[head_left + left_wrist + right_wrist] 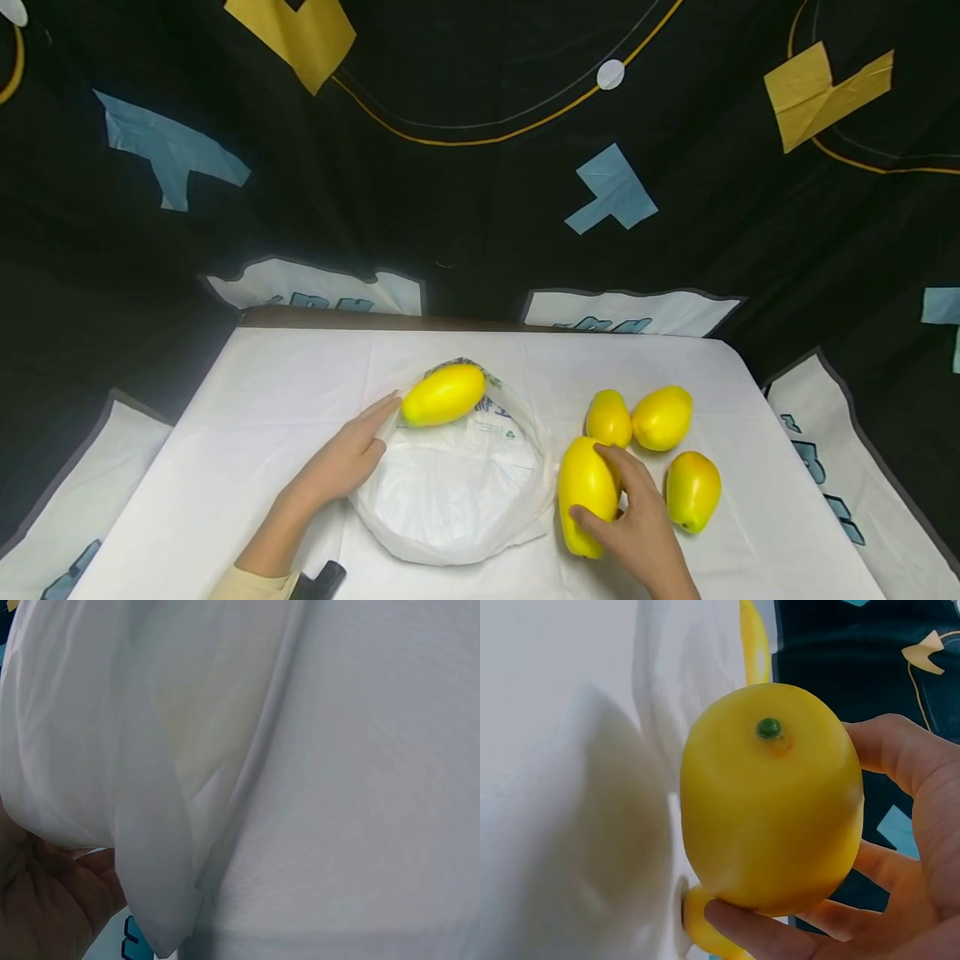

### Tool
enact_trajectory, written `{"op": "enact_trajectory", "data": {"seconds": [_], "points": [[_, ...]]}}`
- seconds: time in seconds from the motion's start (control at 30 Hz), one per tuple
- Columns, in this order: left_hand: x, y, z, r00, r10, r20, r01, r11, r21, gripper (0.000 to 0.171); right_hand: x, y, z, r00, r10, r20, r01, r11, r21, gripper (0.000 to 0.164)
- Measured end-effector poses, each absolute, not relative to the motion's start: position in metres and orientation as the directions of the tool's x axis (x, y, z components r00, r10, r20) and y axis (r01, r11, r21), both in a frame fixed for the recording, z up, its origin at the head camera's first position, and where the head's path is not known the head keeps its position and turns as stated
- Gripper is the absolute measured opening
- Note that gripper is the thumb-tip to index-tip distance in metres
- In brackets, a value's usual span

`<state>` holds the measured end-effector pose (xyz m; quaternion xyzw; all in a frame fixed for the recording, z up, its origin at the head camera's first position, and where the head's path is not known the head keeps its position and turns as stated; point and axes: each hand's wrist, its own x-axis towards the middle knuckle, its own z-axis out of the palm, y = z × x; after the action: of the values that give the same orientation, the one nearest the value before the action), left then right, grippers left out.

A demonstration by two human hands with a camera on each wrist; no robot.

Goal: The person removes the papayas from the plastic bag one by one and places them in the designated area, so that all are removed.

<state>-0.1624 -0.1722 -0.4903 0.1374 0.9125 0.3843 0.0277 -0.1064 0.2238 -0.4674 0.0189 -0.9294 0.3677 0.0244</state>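
My right hand grips a large, oblong yellow fruit, thumb on its near side and fingers over the far side. In the right wrist view a small green stem nub marks the end of this fruit. My left hand lies along the left rim of a white plastic bag, its fingers straight against the plastic. Folds of the bag partly cover those fingers in the left wrist view. Another oblong yellow fruit lies on the bag at its far left, close beside my left fingertips.
Three smaller yellow fruits, one behind, one at the far right and one nearer, sit around my right hand. A white cloth covers the table. Black drapery with blue and gold tape hangs beyond it.
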Motion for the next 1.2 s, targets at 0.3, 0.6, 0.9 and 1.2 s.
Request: {"op": "enact_trajectory", "data": {"seconds": [0.3,0.6,0.9,1.2], "points": [[-0.163,-0.172,-0.49,-0.962,0.27,0.046,0.222,0.668,0.71,0.059,-0.101,0.226,-0.476,-1.0,-0.019,-0.011,-0.007,0.761,-0.648,0.083],[-0.163,-0.173,-0.492,-0.961,0.271,0.052,0.226,0.665,0.712,0.059,-0.102,0.229,-0.474,-0.995,0.011,-0.104,0.075,0.763,-0.642,0.084],[-0.162,-0.172,-0.493,-0.962,0.269,0.049,0.223,0.67,0.708,0.059,-0.1,0.226,-0.468,-0.995,0.001,-0.097,0.061,0.79,-0.61,0.083],[-0.162,-0.172,-0.491,-0.963,0.268,0.039,0.217,0.678,0.702,0.058,-0.101,0.213,-0.459,-0.953,0.023,0.302,-0.175,0.77,-0.613,0.062]]}}
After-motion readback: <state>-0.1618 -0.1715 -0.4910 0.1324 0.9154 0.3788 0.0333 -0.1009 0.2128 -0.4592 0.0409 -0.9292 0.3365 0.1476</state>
